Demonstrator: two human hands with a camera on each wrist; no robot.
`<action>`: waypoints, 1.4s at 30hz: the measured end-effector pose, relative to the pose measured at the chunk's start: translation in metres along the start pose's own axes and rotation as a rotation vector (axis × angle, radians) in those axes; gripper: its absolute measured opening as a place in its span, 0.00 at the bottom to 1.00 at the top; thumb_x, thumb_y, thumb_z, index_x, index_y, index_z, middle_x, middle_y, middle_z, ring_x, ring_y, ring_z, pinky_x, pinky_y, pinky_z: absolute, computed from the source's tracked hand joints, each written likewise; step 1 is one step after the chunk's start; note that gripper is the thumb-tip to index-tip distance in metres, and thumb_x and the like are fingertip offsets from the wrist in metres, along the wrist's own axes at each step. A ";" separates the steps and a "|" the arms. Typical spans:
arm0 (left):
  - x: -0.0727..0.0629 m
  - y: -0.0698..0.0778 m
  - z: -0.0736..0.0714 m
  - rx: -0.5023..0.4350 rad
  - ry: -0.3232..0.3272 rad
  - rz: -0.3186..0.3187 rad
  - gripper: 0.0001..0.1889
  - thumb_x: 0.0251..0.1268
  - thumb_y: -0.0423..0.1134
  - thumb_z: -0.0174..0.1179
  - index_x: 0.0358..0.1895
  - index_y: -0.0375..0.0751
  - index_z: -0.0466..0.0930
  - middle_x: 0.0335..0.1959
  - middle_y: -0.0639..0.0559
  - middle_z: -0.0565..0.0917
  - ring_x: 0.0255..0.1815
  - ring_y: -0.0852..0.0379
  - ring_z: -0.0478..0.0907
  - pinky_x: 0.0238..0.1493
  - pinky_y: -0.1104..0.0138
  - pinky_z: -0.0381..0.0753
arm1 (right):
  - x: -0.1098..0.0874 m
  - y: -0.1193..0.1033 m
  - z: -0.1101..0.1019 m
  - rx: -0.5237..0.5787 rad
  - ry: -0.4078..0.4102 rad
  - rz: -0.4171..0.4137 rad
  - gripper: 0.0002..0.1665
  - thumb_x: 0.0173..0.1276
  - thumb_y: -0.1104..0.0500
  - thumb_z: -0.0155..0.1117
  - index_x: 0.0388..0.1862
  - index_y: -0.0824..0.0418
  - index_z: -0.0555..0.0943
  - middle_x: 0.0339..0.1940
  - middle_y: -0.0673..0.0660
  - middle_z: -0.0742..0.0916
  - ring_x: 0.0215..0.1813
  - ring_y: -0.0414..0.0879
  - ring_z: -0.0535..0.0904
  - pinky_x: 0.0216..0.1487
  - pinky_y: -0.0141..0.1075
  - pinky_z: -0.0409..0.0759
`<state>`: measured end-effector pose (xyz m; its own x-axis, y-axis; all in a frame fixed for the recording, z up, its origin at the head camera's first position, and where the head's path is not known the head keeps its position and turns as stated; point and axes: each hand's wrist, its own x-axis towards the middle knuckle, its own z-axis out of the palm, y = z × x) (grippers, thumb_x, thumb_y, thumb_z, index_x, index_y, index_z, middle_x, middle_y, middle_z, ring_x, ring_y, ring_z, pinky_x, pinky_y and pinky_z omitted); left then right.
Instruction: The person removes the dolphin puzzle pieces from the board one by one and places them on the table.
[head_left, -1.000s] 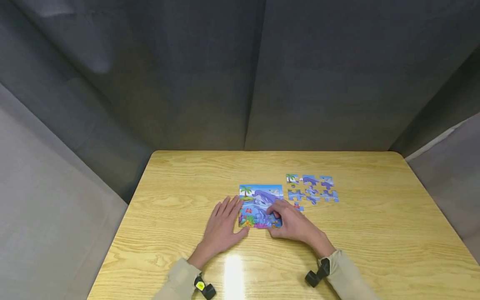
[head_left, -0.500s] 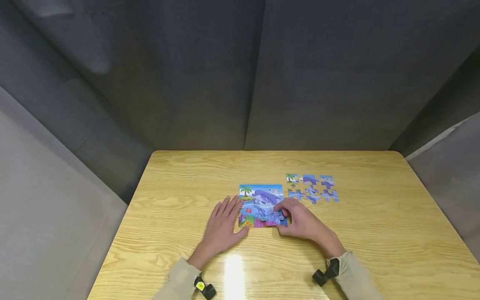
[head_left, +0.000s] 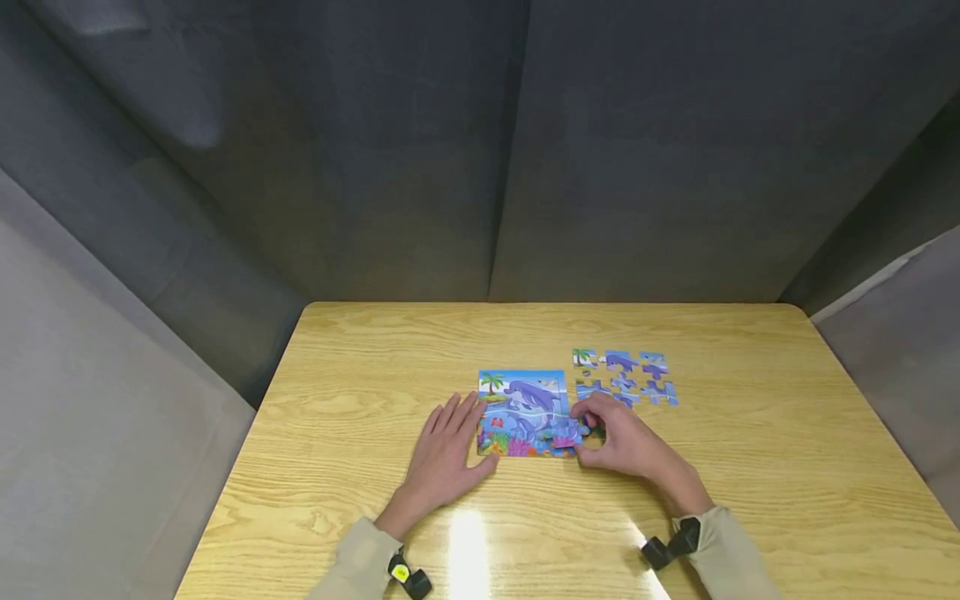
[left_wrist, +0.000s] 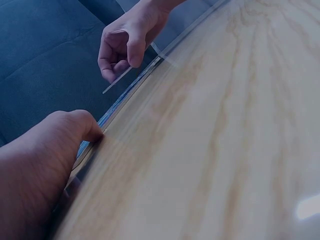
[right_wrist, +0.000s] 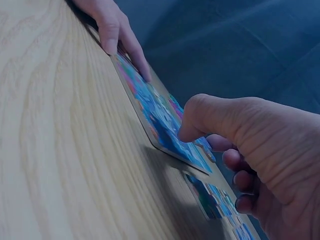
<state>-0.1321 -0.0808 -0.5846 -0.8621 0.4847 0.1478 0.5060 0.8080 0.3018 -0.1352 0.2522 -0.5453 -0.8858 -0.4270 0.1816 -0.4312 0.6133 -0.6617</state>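
A dolphin jigsaw board (head_left: 528,392) with a palm tree and corals lies flat on the table. My left hand (head_left: 444,454) rests at its left edge, fingers straight and spread, fingertips and thumb tip on the border. With thumb and index finger, my right hand (head_left: 630,437) pinches a puzzle piece (head_left: 564,435) showing blue water and pink coral, over the board's lower right corner. Edge-on in the left wrist view, the held piece (left_wrist: 116,81) is raised above the board. Part of it is covered by my fingers.
Several loose puzzle pieces (head_left: 620,360) lie in rows to the right of the board, some partly hidden behind my right hand. Wooden tabletop (head_left: 360,350) surrounds everything, with dark curtains (head_left: 390,167) behind its far edge.
My right hand has moved to the right, carrying the puzzle piece from the board's lower middle to its lower right corner. My left hand has stayed put.
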 end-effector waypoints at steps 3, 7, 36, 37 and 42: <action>-0.001 -0.001 0.001 0.007 0.006 0.004 0.46 0.71 0.69 0.51 0.84 0.48 0.56 0.84 0.49 0.59 0.85 0.43 0.52 0.82 0.45 0.51 | -0.002 0.002 -0.003 0.017 0.007 0.013 0.25 0.47 0.62 0.83 0.45 0.55 0.83 0.31 0.54 0.77 0.36 0.45 0.71 0.36 0.32 0.69; -0.001 -0.001 0.002 0.013 0.003 0.001 0.46 0.71 0.69 0.50 0.84 0.48 0.56 0.85 0.49 0.58 0.85 0.43 0.51 0.82 0.45 0.51 | -0.005 0.004 -0.008 0.018 0.024 0.008 0.25 0.47 0.63 0.84 0.44 0.56 0.83 0.31 0.55 0.77 0.36 0.45 0.72 0.35 0.30 0.71; -0.001 0.000 0.000 -0.003 -0.017 -0.013 0.45 0.71 0.69 0.50 0.85 0.49 0.54 0.85 0.50 0.57 0.86 0.45 0.49 0.83 0.47 0.47 | -0.024 0.027 -0.034 -0.002 0.072 0.075 0.27 0.46 0.69 0.80 0.48 0.59 0.83 0.30 0.56 0.78 0.32 0.45 0.71 0.30 0.30 0.70; -0.001 0.000 0.001 -0.002 -0.016 -0.012 0.45 0.71 0.69 0.50 0.85 0.49 0.54 0.85 0.50 0.57 0.86 0.45 0.49 0.83 0.47 0.48 | -0.024 0.027 -0.034 0.003 0.077 0.074 0.27 0.46 0.69 0.80 0.48 0.59 0.83 0.30 0.56 0.78 0.32 0.45 0.71 0.30 0.29 0.70; 0.000 0.000 0.000 0.004 -0.009 -0.008 0.46 0.71 0.69 0.50 0.85 0.49 0.55 0.85 0.50 0.57 0.86 0.45 0.50 0.83 0.47 0.48 | -0.027 0.032 -0.036 0.029 0.103 0.069 0.27 0.45 0.72 0.79 0.47 0.63 0.84 0.30 0.57 0.78 0.31 0.45 0.71 0.29 0.27 0.70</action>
<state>-0.1320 -0.0810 -0.5852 -0.8659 0.4813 0.1364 0.4991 0.8133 0.2991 -0.1315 0.3070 -0.5456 -0.9266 -0.3131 0.2082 -0.3652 0.6183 -0.6960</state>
